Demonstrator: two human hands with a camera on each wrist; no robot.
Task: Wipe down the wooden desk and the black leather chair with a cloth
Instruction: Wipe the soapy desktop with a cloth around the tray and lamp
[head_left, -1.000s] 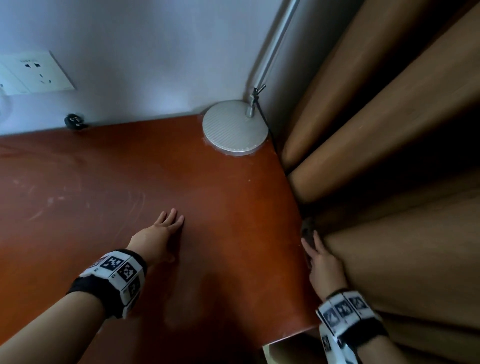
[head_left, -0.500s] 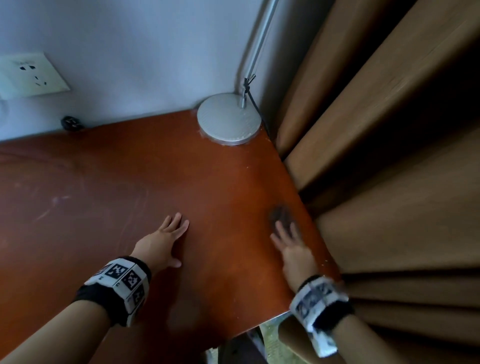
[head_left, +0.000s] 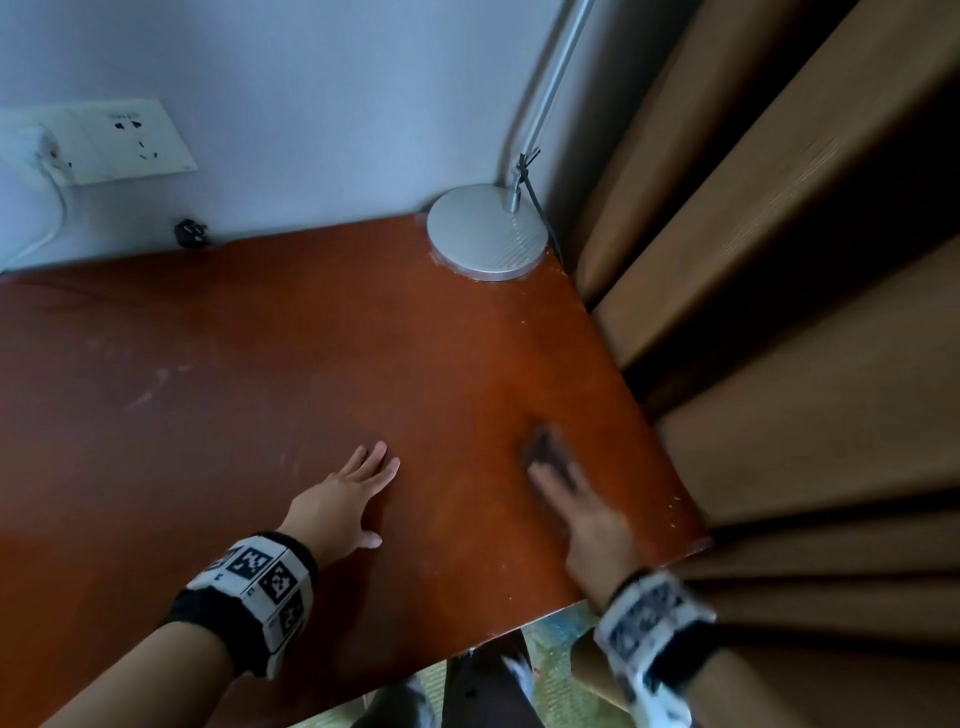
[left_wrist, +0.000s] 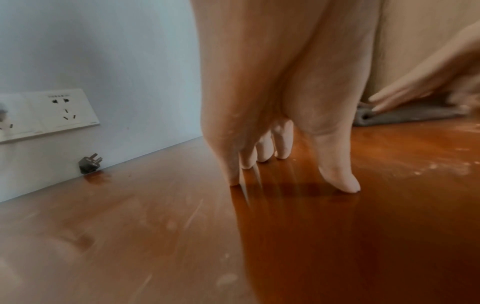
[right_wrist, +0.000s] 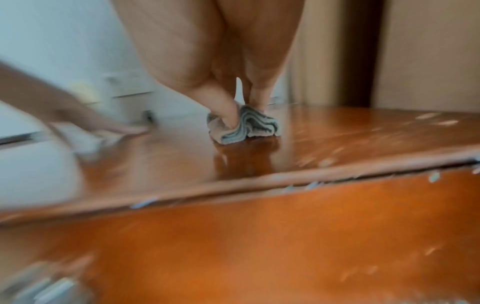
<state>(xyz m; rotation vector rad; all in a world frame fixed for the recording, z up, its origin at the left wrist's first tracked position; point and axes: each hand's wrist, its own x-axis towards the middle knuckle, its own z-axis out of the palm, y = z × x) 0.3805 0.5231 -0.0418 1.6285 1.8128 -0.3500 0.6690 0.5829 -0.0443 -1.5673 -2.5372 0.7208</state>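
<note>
Pressing a small grey cloth (head_left: 545, 451) onto the surface (head_left: 260, 395), the right hand (head_left: 587, 512) lies near the right edge, blurred in the head view; in the right wrist view its thumb and fingers (right_wrist: 228, 112) pinch into the bunched, striped cloth (right_wrist: 249, 125). The left hand (head_left: 340, 501) lies flat and released on the wood to the left, well apart from the cloth, fingers straight and close together, thumb spread; from the left wrist view its fingertips (left_wrist: 337, 179) touch the glossy top. Pale scuffs and specks mark the surface, thickest near the right edge. A round silver lamp base (head_left: 485, 234) stands in the far right corner, with its pole rising along the wall. A black plug (head_left: 191, 232) lies against the wall, and a white socket (head_left: 119, 140) sits above it to the left. Brown curtain (head_left: 779, 312) folds hang just beside the right edge.
</note>
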